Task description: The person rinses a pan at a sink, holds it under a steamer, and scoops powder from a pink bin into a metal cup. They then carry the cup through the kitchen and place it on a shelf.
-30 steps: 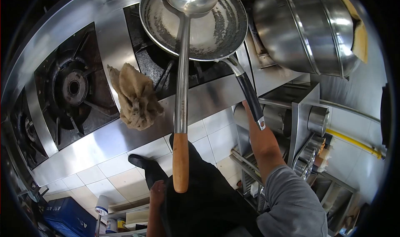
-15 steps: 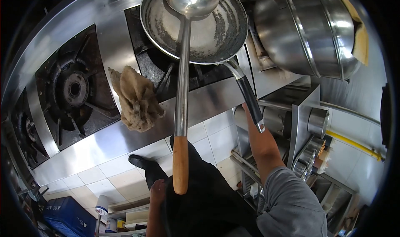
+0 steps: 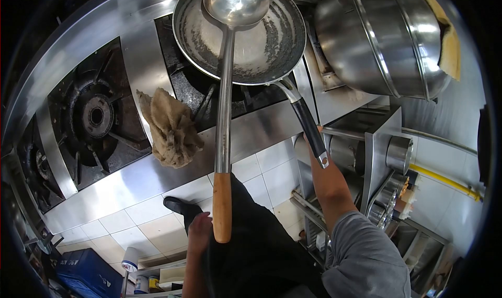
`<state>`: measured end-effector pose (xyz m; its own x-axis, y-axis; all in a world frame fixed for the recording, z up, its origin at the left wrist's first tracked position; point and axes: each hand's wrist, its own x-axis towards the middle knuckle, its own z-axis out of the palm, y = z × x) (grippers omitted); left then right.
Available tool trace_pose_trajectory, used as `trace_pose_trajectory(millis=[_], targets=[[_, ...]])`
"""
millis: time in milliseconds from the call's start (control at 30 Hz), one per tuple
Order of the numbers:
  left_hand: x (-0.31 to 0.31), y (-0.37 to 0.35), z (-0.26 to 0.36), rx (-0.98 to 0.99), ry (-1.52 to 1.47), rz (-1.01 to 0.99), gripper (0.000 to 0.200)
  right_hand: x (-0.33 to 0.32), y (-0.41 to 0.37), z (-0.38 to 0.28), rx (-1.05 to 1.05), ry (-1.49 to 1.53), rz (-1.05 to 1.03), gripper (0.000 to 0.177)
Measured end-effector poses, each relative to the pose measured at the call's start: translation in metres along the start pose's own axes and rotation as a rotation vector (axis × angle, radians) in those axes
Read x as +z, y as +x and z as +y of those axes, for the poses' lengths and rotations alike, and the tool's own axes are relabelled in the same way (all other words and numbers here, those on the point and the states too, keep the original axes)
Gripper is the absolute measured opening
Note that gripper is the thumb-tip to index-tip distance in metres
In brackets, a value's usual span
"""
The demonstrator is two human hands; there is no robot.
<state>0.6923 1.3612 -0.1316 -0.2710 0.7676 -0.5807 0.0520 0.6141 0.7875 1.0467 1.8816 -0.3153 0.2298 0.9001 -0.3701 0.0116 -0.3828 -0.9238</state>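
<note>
Ladle resting in the pan, your left hand near its wooden handle.
A cloth lies beside the pan; your fingers' state, you cannot tell.

From here the frying pan and ladle are cut off up top, the black handle hides most of the right grip, the left grip is blurry, and the blue box's lettering is too small to read
</note>
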Motion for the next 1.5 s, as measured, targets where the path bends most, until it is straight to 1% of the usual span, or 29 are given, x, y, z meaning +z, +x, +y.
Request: trace_pose_trajectory(millis=[67, 100, 167, 233, 267, 300, 367, 400, 467, 533, 567, 600, 633, 700, 733, 767, 833, 867, 900, 1000, 1167, 1200, 1233, 1267, 1300, 1367, 1400, 1433, 1500], targets=[[-0.011, 0.017, 0.059, -0.168, -0.52, 0.024, 0.04, 0.005, -0.007, -0.002, -0.002, -0.007, -0.011, 0.026], [-0.018, 0.025, 0.084, -0.168, -0.519, 0.027, 0.04, 0.017, -0.02, -0.01, -0.076, 0.13, -0.027, 0.022], [-0.032, 0.04, 0.135, -0.17, -1.196, -0.005, 0.055, 0.012, -0.028, -0.006, -0.148, 0.272, -0.046, 0.019], [-0.049, 0.054, 0.195, -0.031, -1.225, -0.169, 0.068, -0.027, -0.014, 0.035, -0.535, -0.652, -0.293, 0.017], [-0.055, 0.061, 0.22, -0.018, -1.213, -0.159, 0.068, -0.036, -0.026, 0.043, -0.053, -0.203, -0.239, 0.02], [-0.06, 0.067, 0.244, -0.038, -1.181, -0.241, 0.064, -0.039, -0.042, 0.048, 0.43, 0.247, -0.182, 0.023], [-0.068, 0.08, 0.263, -0.078, -1.089, -0.383, 0.055, 0.028, -0.143, -0.067, 0.601, 0.249, -0.583, 0.029], [-0.064, 0.081, 0.274, -0.076, -0.944, -0.291, 0.055, 0.041, -0.164, -0.1, 0.599, 0.263, -0.602, 0.029], [-0.054, 0.076, 0.288, -0.063, -0.787, -0.186, 0.055, 0.062, -0.195, -0.156, 0.739, 0.22, -0.811, 0.046], [-0.048, 0.063, 0.29, 0.386, 0.111, 0.317, 0.056, 0.087, -0.223, -0.229, 0.754, 0.217, -0.849, 0.05], [-0.053, 0.052, 0.295, 0.395, 0.128, 0.334, 0.056, 0.098, -0.232, -0.257, 0.772, 0.201, -0.865, 0.055], [-0.059, 0.039, 0.299, 0.255, 0.087, 0.282, 0.057, 0.103, -0.231, -0.275, 0.758, 0.168, -1.038, 0.061], [-0.063, 0.026, 0.3, 0.117, 0.043, 0.231, 0.058, 0.111, -0.23, -0.288, 0.749, 0.179, -1.057, 0.061], [-0.058, 0.01, 0.264, 0.22, -0.039, 0.261, 0.056, 0.125, -0.234, -0.311, 0.668, -0.089, -1.118, 0.059], [-0.058, 0.001, 0.258, 0.221, -0.273, 0.248, 0.055, 0.141, -0.255, -0.33, 0.59, -0.224, -0.999, 0.042], [-0.059, -0.005, 0.256, 0.225, -0.507, 0.231, 0.054, 0.141, -0.249, -0.318, 0.575, -0.214, -1.018, 0.042], [-0.061, -0.007, 0.253, 0.25, -0.59, 0.233, 0.048, 0.149, -0.246, -0.301, 0.817, -0.12, -1.12, 0.022], [-0.062, -0.004, 0.244, 0.207, -0.768, 0.234, 0.046, 0.151, -0.265, -0.304, 0.706, -0.168, -0.922, 0.028], [-0.063, 0.002, 0.232, 0.168, -0.949, 0.23, 0.044, 0.151, -0.272, -0.304, 0.693, -0.169, -0.941, 0.028], [-0.071, 0.024, 0.202, 0.129, -0.945, 0.195, 0.037, 0.138, -0.293, -0.299, 0.681, -0.166, -0.967, 0.028], [-0.072, 0.058, 0.172, 0.158, -0.93, 0.199, 0.029, 0.104, -0.347, -0.311, 0.658, -0.161, -0.854, 0.03], [-0.074, 0.065, 0.163, 0.246, -0.866, 0.184, 0.029, 0.1, -0.359, -0.312, 0.654, -0.173, -0.871, 0.031], [-0.073, 0.07, 0.161, 0.296, -0.889, 0.258, 0.016, 0.101, -0.382, -0.318, 0.621, -0.191, -0.784, 0.033], [-0.085, 0.076, 0.149, 0.09, -0.961, 0.016, 0.023, 0.101, -0.397, -0.319, 0.577, -0.23, -0.788, 0.035], [-0.077, 0.092, 0.125, 0.013, -0.967, 0.004, 0.034, 0.105, -0.414, -0.324, 0.588, -0.219, -0.842, 0.032], [-0.087, 0.065, 0.112, 0.429, 0.016, 0.478, 0.049, 0.119, -0.462, -0.336, 0.504, -0.268, -0.923, 0.027], [-0.081, 0.074, 0.075, 0.385, 0.086, 0.42, 0.053, 0.127, -0.489, -0.341, 0.476, -0.285, -0.959, 0.028], [-0.125, 0.015, 0.108, 0.242, 0.196, 0.084, 0.059, 0.138, -0.514, -0.344, 0.463, -0.305, -0.999, 0.028], [-0.138, -0.036, 0.063, 0.219, 0.231, 0.077, 0.059, 0.153, -0.563, -0.342, 0.464, -0.297, -1.189, 0.029]])
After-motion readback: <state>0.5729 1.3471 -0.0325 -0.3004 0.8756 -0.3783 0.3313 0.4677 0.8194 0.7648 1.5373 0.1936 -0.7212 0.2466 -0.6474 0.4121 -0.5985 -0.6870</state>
